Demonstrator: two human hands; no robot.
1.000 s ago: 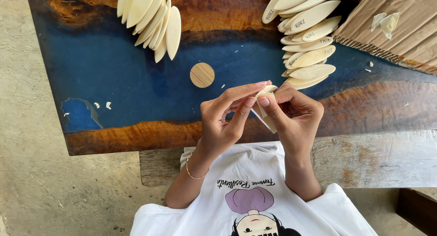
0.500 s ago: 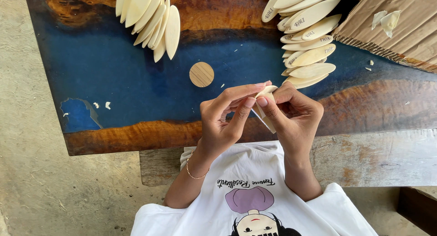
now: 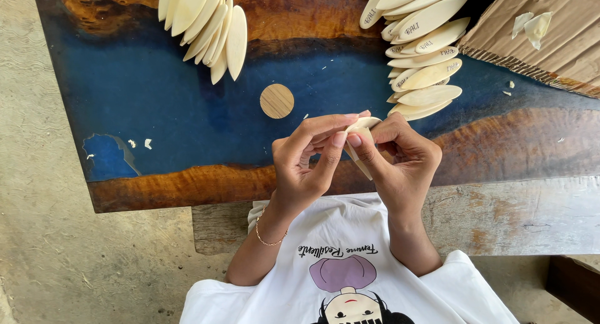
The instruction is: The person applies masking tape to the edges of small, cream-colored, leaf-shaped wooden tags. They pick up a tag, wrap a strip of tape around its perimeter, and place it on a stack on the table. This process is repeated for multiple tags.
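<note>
Both hands, left (image 3: 306,164) and right (image 3: 400,161), pinch one pale oval blank (image 3: 361,142) just above the tabletop (image 3: 156,111) edge. Looks light, thin, stiff, maybe snappable, so I'd grip the edges.

The person wears a white T-shirt (image 3: 350,280) with short sleeves. On the chest there is a printed cartoon figure (image 3: 344,286) with a purple bun of hair, and a line of dark cursive writing above it. Both forearms are bare. A thin golden bracelet (image 3: 270,235) with small beads is on the left wrist.
</note>
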